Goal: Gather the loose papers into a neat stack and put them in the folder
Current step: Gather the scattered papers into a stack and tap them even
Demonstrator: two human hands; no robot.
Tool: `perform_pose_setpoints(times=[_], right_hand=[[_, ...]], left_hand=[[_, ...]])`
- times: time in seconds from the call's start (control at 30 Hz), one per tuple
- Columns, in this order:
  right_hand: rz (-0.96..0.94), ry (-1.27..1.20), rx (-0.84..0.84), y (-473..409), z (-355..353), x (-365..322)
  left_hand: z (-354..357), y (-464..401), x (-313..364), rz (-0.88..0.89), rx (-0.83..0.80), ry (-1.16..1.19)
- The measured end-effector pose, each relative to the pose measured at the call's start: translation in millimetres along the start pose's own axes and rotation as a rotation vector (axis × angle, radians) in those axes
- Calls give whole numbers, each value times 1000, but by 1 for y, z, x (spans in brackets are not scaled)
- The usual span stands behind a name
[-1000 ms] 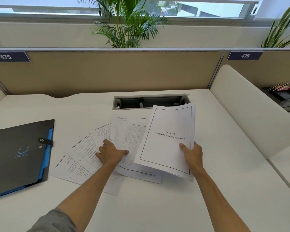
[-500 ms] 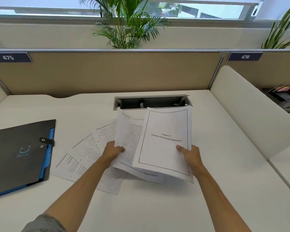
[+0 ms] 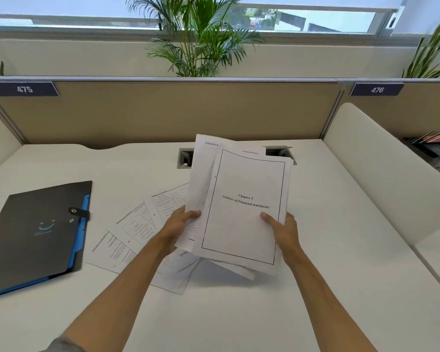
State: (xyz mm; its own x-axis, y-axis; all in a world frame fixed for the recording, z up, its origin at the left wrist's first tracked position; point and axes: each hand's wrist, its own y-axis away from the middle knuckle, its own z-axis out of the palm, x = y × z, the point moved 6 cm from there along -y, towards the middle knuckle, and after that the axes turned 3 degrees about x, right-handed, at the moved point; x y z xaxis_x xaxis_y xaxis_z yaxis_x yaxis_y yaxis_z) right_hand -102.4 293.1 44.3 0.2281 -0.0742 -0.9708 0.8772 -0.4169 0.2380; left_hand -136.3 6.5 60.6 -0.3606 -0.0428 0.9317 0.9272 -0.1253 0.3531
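Note:
I hold a bundle of white papers [image 3: 241,224] tilted up above the desk, its top sheet a bordered title page reading "Chapter 5". My right hand [image 3: 281,231] grips the bundle's right edge, thumb on the front. My left hand [image 3: 179,224] pinches the left sheets of the same bundle. Several loose printed sheets [image 3: 135,229] lie fanned on the desk [image 3: 239,313] to the left, partly hidden under my left forearm. The black folder [image 3: 36,232] with blue inner edge and a snap strap lies shut at the desk's left.
A recessed cable tray [image 3: 186,157] sits in the desk behind the papers. A tan partition [image 3: 163,110] closes the back, a white divider [image 3: 381,168] the right side. A black desk organiser [image 3: 434,151] stands beyond the divider.
My left hand left the sheets on the desk and took hold of some. Both hands raised the papers together into one upright bundle, now covering part of the cable tray.

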Motion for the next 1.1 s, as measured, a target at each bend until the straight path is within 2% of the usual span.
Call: perform_pose_setpoints(times=[0.13, 0.3, 0.43, 0.6, 0.67, 0.77, 0.9, 1.1], right_hand=[[20, -172, -102, 4, 8, -6], [81, -226, -75, 5, 9, -10], [99, -270, -201, 10, 16, -14], [57, -236, -172, 9, 16, -15], [32, -225, -163, 10, 17, -17], [16, -219, -152, 11, 18, -17], [19, -197, -152, 10, 16, -17], [12, -207, -141, 8, 10, -19]], left_hand=[[5, 6, 9, 23, -40, -29], [3, 11, 14, 15, -27, -47], [1, 16, 12, 19, -9, -62], [-5, 17, 5, 6, 60, -99], [-6, 17, 5, -1, 86, -22], [-16, 13, 1, -1, 244, -9], [-52, 16, -8, 50, 617, -326], [-77, 21, -35, -185, 719, -642]])
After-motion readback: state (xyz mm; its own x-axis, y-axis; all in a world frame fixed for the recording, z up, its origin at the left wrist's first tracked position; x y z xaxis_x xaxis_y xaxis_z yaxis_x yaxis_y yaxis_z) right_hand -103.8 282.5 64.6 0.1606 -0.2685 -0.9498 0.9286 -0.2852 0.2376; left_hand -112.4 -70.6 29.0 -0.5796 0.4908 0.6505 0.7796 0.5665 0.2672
